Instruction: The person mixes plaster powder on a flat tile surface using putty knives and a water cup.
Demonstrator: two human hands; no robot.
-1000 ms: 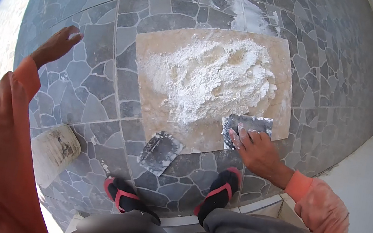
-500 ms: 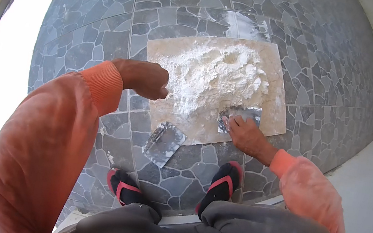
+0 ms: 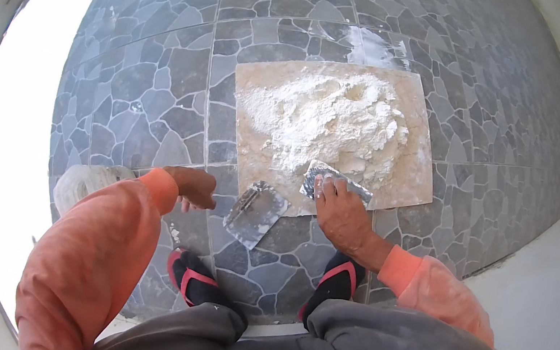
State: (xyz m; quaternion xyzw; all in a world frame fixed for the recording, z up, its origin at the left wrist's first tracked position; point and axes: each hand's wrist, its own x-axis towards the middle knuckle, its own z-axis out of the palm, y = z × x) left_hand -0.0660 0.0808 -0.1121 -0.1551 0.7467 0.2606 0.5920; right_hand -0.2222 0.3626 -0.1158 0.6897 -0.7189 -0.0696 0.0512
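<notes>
My right hand (image 3: 342, 213) grips a flat metal scraper (image 3: 339, 181), its blade smeared with white, at the near edge of a heap of white powder (image 3: 336, 122). The heap is spread on a tan board (image 3: 416, 185) on the floor. My left hand (image 3: 194, 188) hangs to the left of the board with its fingers curled in; whatever may be inside them is hidden. Close to it, a second metal scraper (image 3: 255, 215), flecked with white, lies with its upper edge over the board's near left corner.
Behind my left forearm stands a pale, translucent rounded object (image 3: 84, 184), partly covered. White residue (image 3: 373, 47) marks the stone-patterned floor (image 3: 155, 82) beyond the board. My feet in flip-flops (image 3: 194, 280) are just in front. A light ledge (image 3: 542, 275) runs along the right.
My left hand has drawn back from the powder toward me, off the board. My right hand has moved the scraper left and slightly nearer, turning its blade. The pale rounded object has come into view.
</notes>
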